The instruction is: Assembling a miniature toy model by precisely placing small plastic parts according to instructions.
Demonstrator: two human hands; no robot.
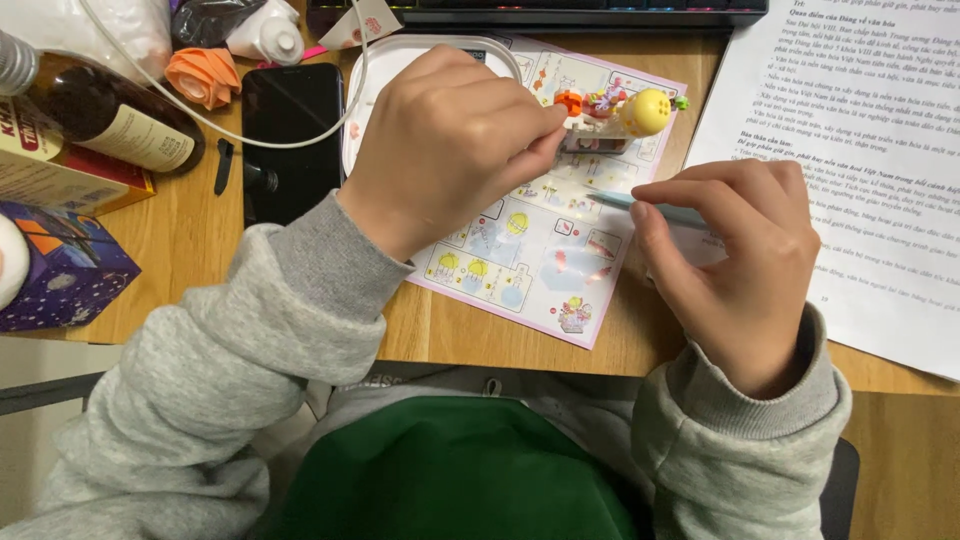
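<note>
1. My left hand (pixel 455 140) is curled over the upper part of the instruction sheet (pixel 535 235); its grip is closed on a small brick model (pixel 612 118), thumb and fingertips pinching the model's left end.
2. The brick model sits just above the top of the instruction sheet, to the right of the white tray (pixel 392 62); it shows a pale base, an orange piece, a small pink-and-purple cluster and a yellow dotted ball at its right end.
3. My right hand (pixel 735 255) lies lower and to the right, over the right edge of the instruction sheet; its grip is closed on a slim light-blue tool (pixel 650 207), pinched between thumb and forefinger; the tool's tip points left, just below the model and apart from it.
4. The instruction sheet lies flat on the wooden table (pixel 200 240); it has a pink border and small picture panels.
5. A printed text page (pixel 880 150) lies on the table to the right, partly under my right hand.
6. A black phone (pixel 290 140) lies left of the white tray; a white cable (pixel 215 122) crosses over the phone.
7. At the far left stand a brown bottle (pixel 110 110), an orange paper flower (pixel 203 75) and a purple box (pixel 65 265).
8. A dark keyboard (pixel 580 12) runs along the top edge; both my sleeves are grey.
</note>
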